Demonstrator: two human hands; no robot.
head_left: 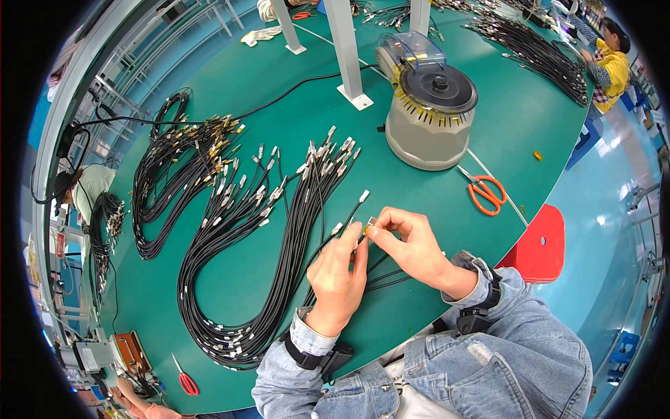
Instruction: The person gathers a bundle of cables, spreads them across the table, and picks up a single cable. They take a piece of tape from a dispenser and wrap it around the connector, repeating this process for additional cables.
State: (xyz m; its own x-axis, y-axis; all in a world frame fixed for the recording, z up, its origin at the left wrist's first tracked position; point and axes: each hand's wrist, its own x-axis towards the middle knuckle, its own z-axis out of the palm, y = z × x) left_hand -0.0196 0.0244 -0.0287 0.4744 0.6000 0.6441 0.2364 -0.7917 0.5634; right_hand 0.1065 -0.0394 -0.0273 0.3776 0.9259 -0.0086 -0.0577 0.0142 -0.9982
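Right hand (412,250) and left hand (338,281) meet, fingers clamped on what seems a yellow-taped cable end (367,229), over the green tabletop (412,192) beside bundled black cables (283,258).

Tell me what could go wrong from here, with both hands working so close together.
1. The right hand pinches a small yellow piece close against the left hand; in that tight space it might slip or sit askew.
2. A loose cable end sticks out just past the fingers, so it could snag as the hands move.
3. The orange-handled scissors lie beyond the right hand; a careless reach might knock them.
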